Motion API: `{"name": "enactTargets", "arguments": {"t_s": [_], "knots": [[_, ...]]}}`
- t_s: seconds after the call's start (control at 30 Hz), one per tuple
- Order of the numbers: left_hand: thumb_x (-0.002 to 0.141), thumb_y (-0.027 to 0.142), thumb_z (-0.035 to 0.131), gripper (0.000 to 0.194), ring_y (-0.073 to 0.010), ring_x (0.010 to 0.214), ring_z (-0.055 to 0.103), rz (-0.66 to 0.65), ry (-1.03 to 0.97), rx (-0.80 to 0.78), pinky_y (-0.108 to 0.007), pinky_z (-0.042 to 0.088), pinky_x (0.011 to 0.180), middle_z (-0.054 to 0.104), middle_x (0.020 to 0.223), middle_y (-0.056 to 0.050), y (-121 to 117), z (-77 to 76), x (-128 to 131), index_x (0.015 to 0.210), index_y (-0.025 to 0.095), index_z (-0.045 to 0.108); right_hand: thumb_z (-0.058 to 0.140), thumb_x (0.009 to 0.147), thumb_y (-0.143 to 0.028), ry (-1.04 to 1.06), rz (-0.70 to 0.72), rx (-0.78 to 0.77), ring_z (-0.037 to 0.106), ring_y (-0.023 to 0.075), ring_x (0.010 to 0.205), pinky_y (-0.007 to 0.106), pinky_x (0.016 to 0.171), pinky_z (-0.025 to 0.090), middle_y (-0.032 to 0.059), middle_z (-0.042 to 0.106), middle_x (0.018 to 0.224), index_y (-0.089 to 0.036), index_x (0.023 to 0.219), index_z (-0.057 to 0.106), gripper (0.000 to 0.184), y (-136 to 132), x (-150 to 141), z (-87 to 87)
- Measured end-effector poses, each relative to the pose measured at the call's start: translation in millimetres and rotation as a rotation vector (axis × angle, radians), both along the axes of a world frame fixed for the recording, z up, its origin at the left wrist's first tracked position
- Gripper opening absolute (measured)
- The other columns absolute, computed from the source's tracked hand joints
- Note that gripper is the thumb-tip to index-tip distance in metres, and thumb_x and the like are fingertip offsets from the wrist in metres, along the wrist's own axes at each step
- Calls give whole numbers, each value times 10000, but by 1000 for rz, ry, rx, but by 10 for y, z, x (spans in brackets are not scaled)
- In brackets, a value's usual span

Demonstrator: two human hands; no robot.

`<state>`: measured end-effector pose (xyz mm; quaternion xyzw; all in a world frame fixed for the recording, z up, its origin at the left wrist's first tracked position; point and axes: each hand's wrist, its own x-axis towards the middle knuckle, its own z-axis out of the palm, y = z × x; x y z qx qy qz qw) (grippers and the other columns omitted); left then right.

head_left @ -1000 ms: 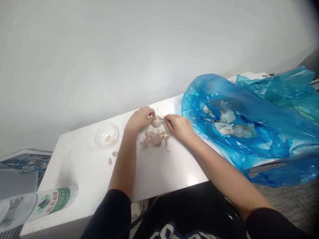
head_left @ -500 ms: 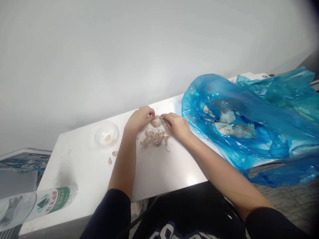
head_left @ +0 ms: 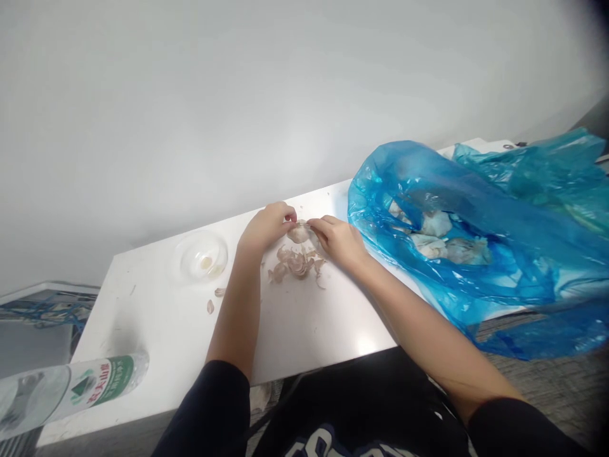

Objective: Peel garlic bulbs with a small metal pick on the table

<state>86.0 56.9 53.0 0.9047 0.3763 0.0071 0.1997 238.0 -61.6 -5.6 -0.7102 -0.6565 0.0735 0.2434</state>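
Observation:
Between my two hands, above the white table, is a pale garlic bulb (head_left: 299,233). My left hand (head_left: 269,227) has its fingers closed on the bulb's left side. From the right, my right hand (head_left: 339,240) pinches the bulb's papery upper edge between thumb and fingers. Just below lies a heap of pinkish-brown garlic skins (head_left: 297,264). A clear bowl (head_left: 181,263) stands left of my left hand, with a pale garlic clove (head_left: 206,262) in it. Near my left forearm are two loose bits of skin (head_left: 210,306).
On the right, a large blue plastic bag (head_left: 399,158) lies open with several garlic bulbs (head_left: 435,223) inside, hanging over the front edge. A big water bottle (head_left: 102,381) is at the lower left. The white table (head_left: 166,355) runs along a pale wall.
Both hands stay almost in place on the garlic bulb. The thin pale strip that stuck out at my right fingertips now shows less clearly against the bulb.

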Motion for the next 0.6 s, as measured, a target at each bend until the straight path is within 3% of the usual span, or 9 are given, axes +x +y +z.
{"name": "enactTargets", "arguments": {"t_s": [0.23, 0.6], "knots": [[865, 239, 511, 129, -169, 850, 570, 11, -14, -7, -300, 421, 718, 646, 1004, -21, -8, 12, 4, 858, 228, 640, 363, 1013, -297, -62, -9, -36, 616, 177, 899, 274, 619, 315, 34, 690, 1048, -294, 1169, 682, 355, -7, -3, 37], [862, 219, 509, 132, -171, 858, 573, 11, -20, -10, -304, 421, 727, 648, 1005, -23, 3, 3, 2, 871, 229, 640, 362, 1015, -288, -41, 5, 1, 608, 175, 944, 262, 645, 333, 34, 679, 1100, -317, 1245, 639, 362, 3, 15, -4]]}}
